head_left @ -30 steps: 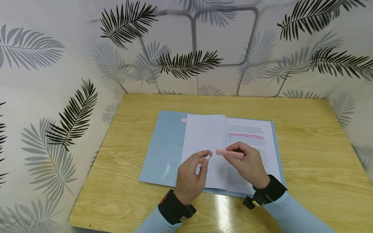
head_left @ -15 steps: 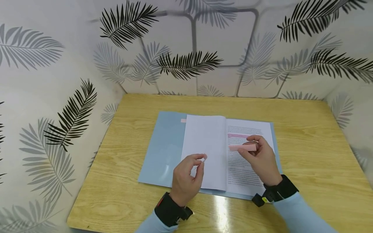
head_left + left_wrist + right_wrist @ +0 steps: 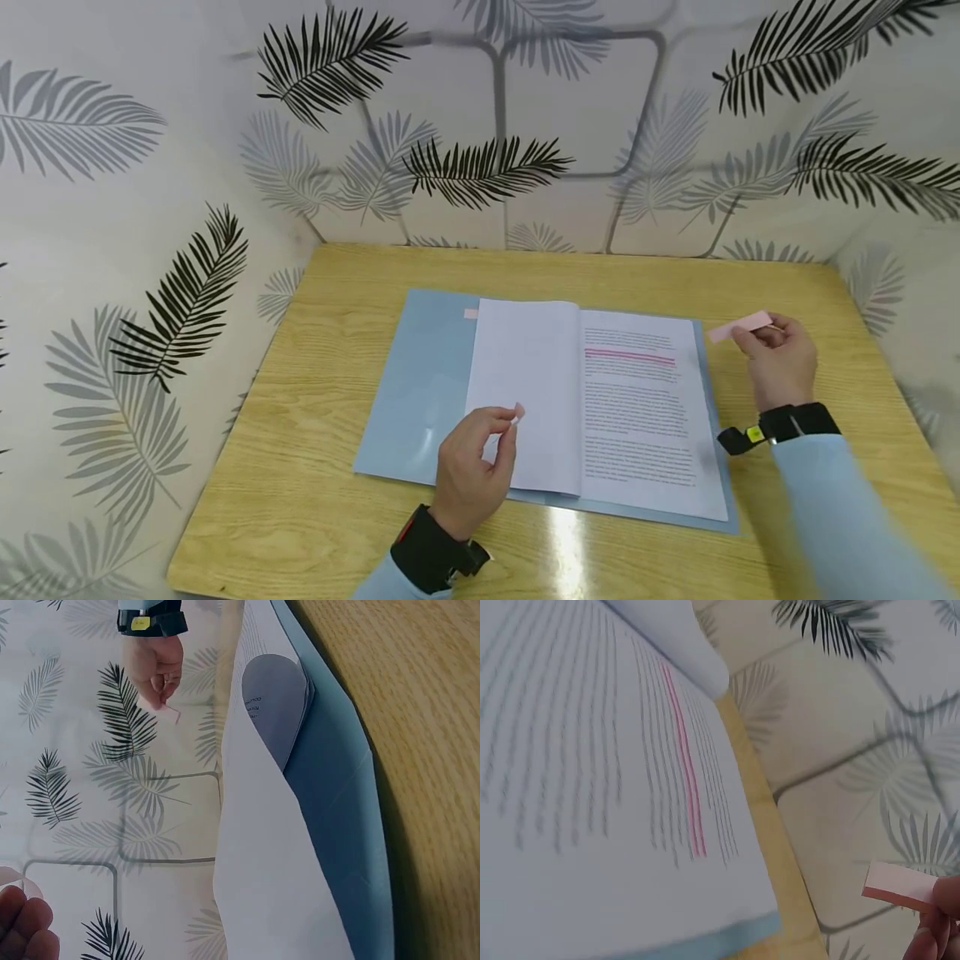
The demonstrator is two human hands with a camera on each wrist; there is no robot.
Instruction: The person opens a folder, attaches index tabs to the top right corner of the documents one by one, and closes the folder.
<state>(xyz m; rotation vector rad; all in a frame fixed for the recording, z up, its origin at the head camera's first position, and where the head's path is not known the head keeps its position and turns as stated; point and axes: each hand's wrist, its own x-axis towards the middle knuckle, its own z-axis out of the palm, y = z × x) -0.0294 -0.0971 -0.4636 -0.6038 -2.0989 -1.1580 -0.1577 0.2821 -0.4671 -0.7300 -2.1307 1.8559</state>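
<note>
My left hand (image 3: 474,471) pinches a small pale pink sticky tab (image 3: 518,412) between thumb and fingertips, over the blank left-hand page (image 3: 528,358) of an open document. At the right, beyond the folder's edge, my right hand (image 3: 785,362) holds a narrow pink sticky-note pad (image 3: 738,327) by one end. The right wrist view shows the thickness of this pad (image 3: 898,885) along its lower side. A printed page (image 3: 637,417) with pink highlighted lines lies open on the right. Beneath the pages is a light blue folder (image 3: 412,383).
Another pink tab (image 3: 470,313) is stuck near the top of the folder's left cover. Everything lies on a light wooden table (image 3: 300,400). A leaf-patterned wall (image 3: 450,100) rises behind the table and at its sides.
My right hand has moved right and away from me with the sticky-note pad, off the printed page. My left hand, still pinching the tab, has shifted slightly left and toward me.
</note>
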